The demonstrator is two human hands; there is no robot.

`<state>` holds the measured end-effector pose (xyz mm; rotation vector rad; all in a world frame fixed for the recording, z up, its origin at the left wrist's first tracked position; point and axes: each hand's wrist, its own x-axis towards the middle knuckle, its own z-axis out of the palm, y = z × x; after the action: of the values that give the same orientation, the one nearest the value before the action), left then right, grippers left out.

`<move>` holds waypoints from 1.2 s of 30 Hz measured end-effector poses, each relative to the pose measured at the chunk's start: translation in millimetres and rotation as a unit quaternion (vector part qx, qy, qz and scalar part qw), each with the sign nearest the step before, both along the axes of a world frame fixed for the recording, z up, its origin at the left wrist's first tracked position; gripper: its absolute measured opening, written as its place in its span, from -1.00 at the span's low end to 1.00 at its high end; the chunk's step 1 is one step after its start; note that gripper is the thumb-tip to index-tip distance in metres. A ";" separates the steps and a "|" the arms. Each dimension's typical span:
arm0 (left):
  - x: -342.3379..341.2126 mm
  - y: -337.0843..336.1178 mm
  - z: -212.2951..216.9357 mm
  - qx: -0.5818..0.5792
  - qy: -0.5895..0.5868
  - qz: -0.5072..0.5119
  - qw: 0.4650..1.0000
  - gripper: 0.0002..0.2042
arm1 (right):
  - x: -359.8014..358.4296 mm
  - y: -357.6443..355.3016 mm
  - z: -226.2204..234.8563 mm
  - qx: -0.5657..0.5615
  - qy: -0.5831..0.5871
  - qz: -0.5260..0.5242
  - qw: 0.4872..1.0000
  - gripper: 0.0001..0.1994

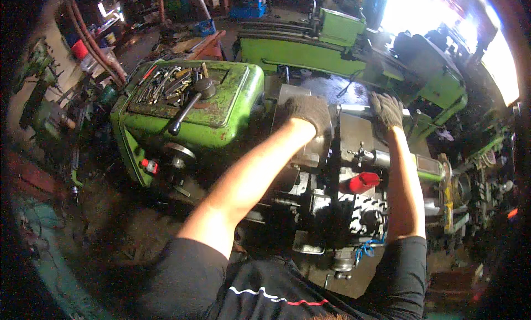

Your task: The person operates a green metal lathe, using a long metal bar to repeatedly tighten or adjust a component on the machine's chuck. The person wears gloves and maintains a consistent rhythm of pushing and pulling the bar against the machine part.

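Note:
My left hand (pixel 310 112), in a dark work glove, lies over the top of a lathe chuck (pixel 315 154). Its fingers curl down over the far side and are partly hidden. A shiny round metal bar (pixel 355 109) reaches rightward from near the chuck. My right hand (pixel 387 111), gloved too, is closed over this bar towards its right end, which shows just past the glove. Below the bar sit the lathe's carriage and the tailstock quill (pixel 381 158), under my right forearm. A red object (pixel 364 181) lies on the carriage.
The green headstock (pixel 243 115) stands left, with wrenches and loose tools (pixel 168 86) on top and a black-knobbed lever (pixel 185 114). Another green machine (pixel 298 57) runs along the back. A blue coiled cord (pixel 365 250) hangs near the front. Bright light glares at upper right.

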<state>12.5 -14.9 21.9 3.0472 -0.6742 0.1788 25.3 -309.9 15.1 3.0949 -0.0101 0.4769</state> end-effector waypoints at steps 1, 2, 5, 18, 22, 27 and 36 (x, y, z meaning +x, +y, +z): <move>-1.9 -10.6 -2.3 -0.011 0.062 0.016 0.998 -0.66 | 24.7 8.8 3.9 0.014 0.010 -0.005 1.000 -0.30; -11.7 -7.9 -3.7 -0.016 0.091 -0.001 0.996 -0.62 | 50.9 20.7 5.6 0.031 0.020 -0.007 0.999 -0.30; -31.8 -3.5 1.9 -0.111 0.177 0.061 0.976 -0.58 | 97.4 76.5 17.0 -0.021 0.017 0.120 0.992 -0.37; -36.9 2.1 5.2 -0.100 -0.057 0.025 0.993 -0.63 | 107.4 12.7 34.8 0.078 0.081 0.123 0.986 -0.23; 9.8 31.5 -20.7 -0.130 -0.092 -0.038 0.986 -0.60 | 28.1 -11.3 52.7 0.116 0.148 0.156 0.970 -0.36; 89.0 28.4 -24.0 -0.168 -0.020 -0.080 0.982 -0.54 | -138.4 19.0 56.2 0.016 0.095 0.107 0.990 -0.62; 113.8 2.2 -8.8 -0.081 -0.042 -0.241 0.966 -0.40 | -230.0 112.1 21.9 -0.045 0.011 -0.033 0.998 -0.88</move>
<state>126.2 -12.7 13.0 2.6347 -1.3049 0.3312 -204.8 -197.7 37.0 3.0010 -0.0879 0.4281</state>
